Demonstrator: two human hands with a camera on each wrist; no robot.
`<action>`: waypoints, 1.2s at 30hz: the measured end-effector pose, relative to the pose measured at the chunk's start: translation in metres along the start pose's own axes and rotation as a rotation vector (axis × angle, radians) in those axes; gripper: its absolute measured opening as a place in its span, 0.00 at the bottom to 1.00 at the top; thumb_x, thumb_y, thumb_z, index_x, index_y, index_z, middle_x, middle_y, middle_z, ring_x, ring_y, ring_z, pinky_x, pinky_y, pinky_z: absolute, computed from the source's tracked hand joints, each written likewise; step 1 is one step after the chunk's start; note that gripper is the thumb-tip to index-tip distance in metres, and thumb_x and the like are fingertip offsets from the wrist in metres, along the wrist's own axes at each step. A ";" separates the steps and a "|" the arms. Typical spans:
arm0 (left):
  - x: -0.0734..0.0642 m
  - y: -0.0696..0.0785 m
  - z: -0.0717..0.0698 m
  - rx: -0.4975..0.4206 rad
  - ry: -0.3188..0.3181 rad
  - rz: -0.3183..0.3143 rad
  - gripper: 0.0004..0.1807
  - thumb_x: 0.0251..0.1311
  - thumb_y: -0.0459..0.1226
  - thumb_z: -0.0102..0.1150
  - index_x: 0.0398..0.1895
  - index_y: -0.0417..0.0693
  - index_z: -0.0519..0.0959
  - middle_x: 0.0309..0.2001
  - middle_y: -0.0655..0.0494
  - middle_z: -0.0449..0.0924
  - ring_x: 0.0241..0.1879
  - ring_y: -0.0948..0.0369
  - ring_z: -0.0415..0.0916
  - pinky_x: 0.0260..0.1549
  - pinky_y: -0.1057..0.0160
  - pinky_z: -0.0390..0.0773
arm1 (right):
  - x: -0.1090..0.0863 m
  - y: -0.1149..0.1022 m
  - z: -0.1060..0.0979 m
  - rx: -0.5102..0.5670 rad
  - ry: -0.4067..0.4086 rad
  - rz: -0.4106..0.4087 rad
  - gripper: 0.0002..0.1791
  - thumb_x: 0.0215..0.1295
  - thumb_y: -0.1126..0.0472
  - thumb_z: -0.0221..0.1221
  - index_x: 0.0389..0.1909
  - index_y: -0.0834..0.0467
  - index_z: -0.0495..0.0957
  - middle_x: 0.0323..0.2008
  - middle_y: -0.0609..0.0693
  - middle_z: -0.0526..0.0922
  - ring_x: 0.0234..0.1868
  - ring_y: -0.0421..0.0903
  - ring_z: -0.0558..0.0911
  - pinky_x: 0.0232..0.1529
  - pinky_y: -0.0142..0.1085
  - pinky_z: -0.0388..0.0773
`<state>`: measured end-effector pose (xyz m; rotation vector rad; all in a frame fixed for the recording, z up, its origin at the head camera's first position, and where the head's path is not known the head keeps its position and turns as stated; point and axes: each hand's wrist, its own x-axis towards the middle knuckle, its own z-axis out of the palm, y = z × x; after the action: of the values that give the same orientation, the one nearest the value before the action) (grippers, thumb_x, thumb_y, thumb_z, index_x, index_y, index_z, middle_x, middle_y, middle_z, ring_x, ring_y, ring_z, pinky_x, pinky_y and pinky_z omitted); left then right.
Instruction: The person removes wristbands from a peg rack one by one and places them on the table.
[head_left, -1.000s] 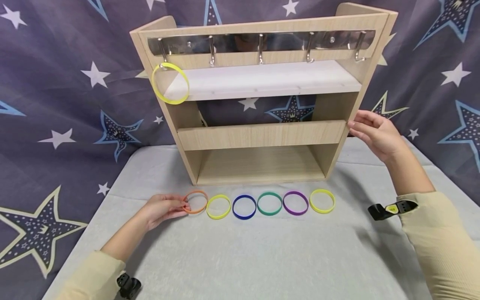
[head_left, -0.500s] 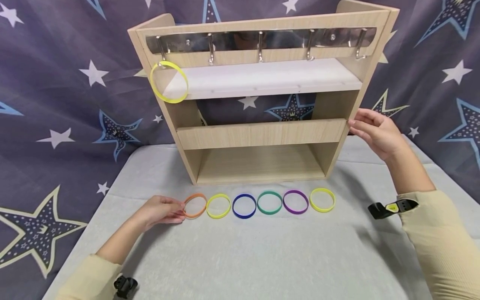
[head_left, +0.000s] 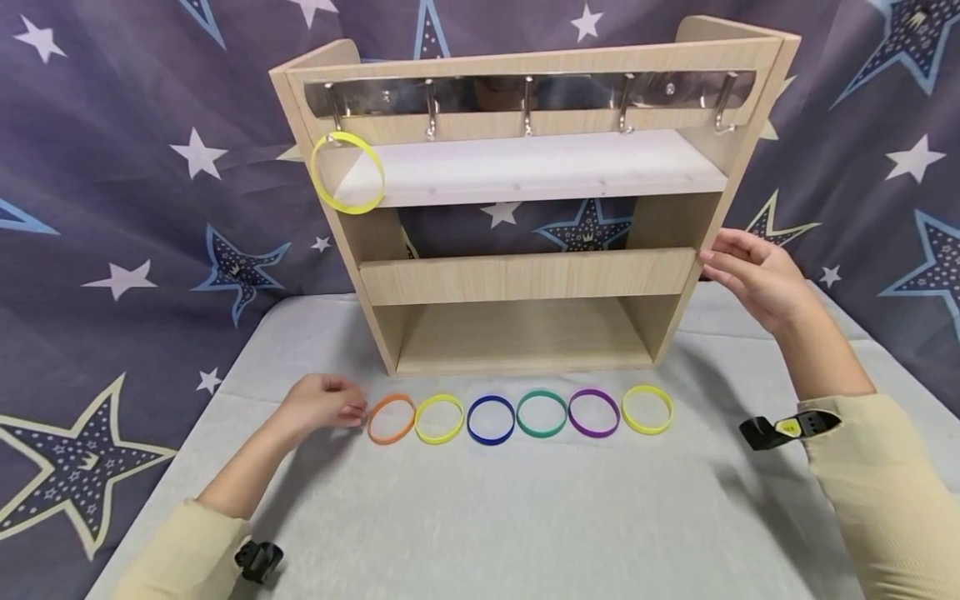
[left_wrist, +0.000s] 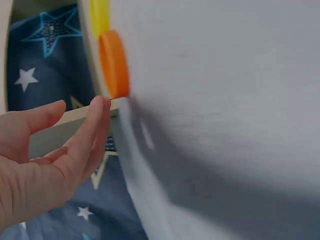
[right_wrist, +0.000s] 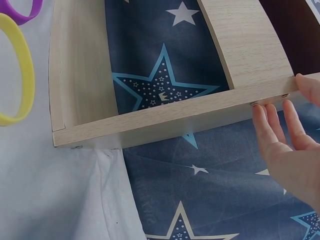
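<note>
An orange wristband (head_left: 392, 419) lies flat at the left end of a row of wristbands. My left hand (head_left: 325, 403) hovers just left of it, and in the left wrist view the thumb stands apart from the fingers, which hold nothing. My right hand (head_left: 757, 277) touches the right side panel of a wooden shelf (head_left: 528, 277). In the right wrist view its straight fingertips (right_wrist: 258, 111) rest on the panel's outer face, with the thumb at the front edge. A yellow wristband (head_left: 347, 208) hangs from the leftmost metal hook.
Right of the orange band lie a yellow band (head_left: 439, 440), a blue band (head_left: 491, 441), a green band (head_left: 542, 432), a purple band (head_left: 594, 433) and another yellow band (head_left: 648, 430). A metal hook rail (head_left: 480, 93) spans the shelf's top. A grey cloth (head_left: 525, 517) covers the table.
My left hand set the orange wristband down at the row's left end, let go of it and drew slightly away to the left. My right hand stayed at the shelf's side.
</note>
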<state>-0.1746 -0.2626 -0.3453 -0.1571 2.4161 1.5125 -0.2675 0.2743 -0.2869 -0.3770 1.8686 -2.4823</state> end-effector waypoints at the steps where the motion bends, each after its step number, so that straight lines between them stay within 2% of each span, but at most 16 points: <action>1: 0.001 0.003 -0.001 0.016 0.010 0.020 0.22 0.65 0.33 0.51 0.52 0.18 0.69 0.32 0.51 0.85 0.30 0.68 0.81 0.37 0.67 0.88 | 0.000 0.000 0.000 0.003 -0.001 -0.001 0.14 0.63 0.74 0.56 0.43 0.53 0.80 0.36 0.43 0.82 0.39 0.36 0.83 0.43 0.24 0.83; 5: 0.006 0.021 -0.005 0.100 0.059 0.099 0.24 0.66 0.38 0.53 0.54 0.22 0.71 0.38 0.43 0.85 0.32 0.69 0.81 0.39 0.67 0.87 | 0.000 0.000 0.001 0.006 -0.005 -0.011 0.14 0.63 0.75 0.57 0.43 0.54 0.80 0.36 0.44 0.82 0.39 0.37 0.84 0.43 0.24 0.83; 8: 0.008 0.036 -0.008 0.141 0.122 0.165 0.24 0.67 0.40 0.53 0.55 0.26 0.72 0.45 0.40 0.84 0.33 0.73 0.80 0.40 0.70 0.86 | -0.001 0.000 0.000 0.019 -0.016 -0.022 0.15 0.63 0.75 0.56 0.43 0.54 0.80 0.36 0.44 0.83 0.39 0.37 0.84 0.43 0.24 0.84; 10: 0.009 0.047 -0.010 0.127 0.170 0.212 0.23 0.67 0.40 0.52 0.56 0.27 0.73 0.43 0.47 0.85 0.33 0.76 0.79 0.41 0.74 0.85 | -0.001 0.000 -0.002 0.053 -0.036 -0.025 0.16 0.63 0.77 0.55 0.44 0.55 0.80 0.36 0.45 0.83 0.39 0.38 0.84 0.43 0.25 0.84; 12: 0.008 0.058 -0.013 0.088 0.211 0.263 0.22 0.67 0.39 0.52 0.55 0.27 0.73 0.37 0.61 0.85 0.32 0.79 0.78 0.40 0.76 0.84 | -0.001 0.001 -0.004 0.083 -0.053 -0.026 0.16 0.63 0.78 0.53 0.44 0.57 0.80 0.36 0.46 0.83 0.39 0.39 0.85 0.43 0.26 0.84; 15: 0.006 0.073 -0.017 0.021 0.255 0.326 0.21 0.67 0.37 0.52 0.54 0.26 0.73 0.29 0.79 0.79 0.32 0.81 0.78 0.39 0.78 0.84 | 0.001 0.002 -0.006 0.118 -0.072 -0.029 0.17 0.63 0.79 0.51 0.44 0.58 0.79 0.36 0.47 0.83 0.39 0.40 0.85 0.43 0.26 0.84; 17: 0.004 0.082 -0.019 -0.003 0.268 0.349 0.21 0.67 0.37 0.52 0.54 0.26 0.73 0.27 0.83 0.77 0.33 0.80 0.79 0.39 0.77 0.84 | 0.002 0.003 -0.006 0.127 -0.077 -0.032 0.17 0.64 0.79 0.51 0.44 0.59 0.79 0.36 0.48 0.83 0.39 0.41 0.85 0.44 0.27 0.84; 24: 0.003 0.108 -0.024 -0.016 0.270 0.376 0.19 0.67 0.38 0.53 0.52 0.30 0.74 0.28 0.81 0.80 0.34 0.79 0.80 0.39 0.77 0.84 | 0.001 0.002 -0.002 0.082 -0.059 -0.037 0.15 0.63 0.78 0.54 0.43 0.57 0.80 0.35 0.46 0.82 0.39 0.39 0.84 0.44 0.26 0.84; 30: 0.000 0.128 -0.025 -0.004 0.293 0.423 0.19 0.67 0.41 0.55 0.51 0.34 0.76 0.30 0.76 0.81 0.35 0.77 0.81 0.39 0.76 0.84 | 0.001 0.001 -0.002 0.102 -0.057 -0.034 0.15 0.63 0.78 0.52 0.42 0.58 0.79 0.34 0.46 0.80 0.38 0.39 0.83 0.42 0.26 0.84; 33: -0.002 0.135 -0.026 -0.049 0.303 0.451 0.18 0.66 0.41 0.56 0.50 0.34 0.76 0.30 0.74 0.82 0.34 0.76 0.82 0.37 0.77 0.84 | 0.002 0.002 -0.003 0.111 -0.051 -0.025 0.16 0.63 0.79 0.52 0.42 0.58 0.79 0.34 0.46 0.81 0.38 0.40 0.84 0.42 0.27 0.84; 36: -0.004 0.141 -0.027 -0.155 0.307 0.483 0.14 0.65 0.38 0.57 0.46 0.35 0.77 0.29 0.72 0.84 0.32 0.74 0.83 0.36 0.77 0.84 | 0.001 0.003 -0.003 0.099 -0.044 -0.015 0.16 0.63 0.78 0.52 0.42 0.57 0.80 0.34 0.46 0.82 0.38 0.40 0.84 0.42 0.26 0.84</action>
<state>-0.2099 -0.2243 -0.2115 0.1949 2.7084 2.0125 -0.2696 0.2758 -0.2902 -0.4406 1.7258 -2.5419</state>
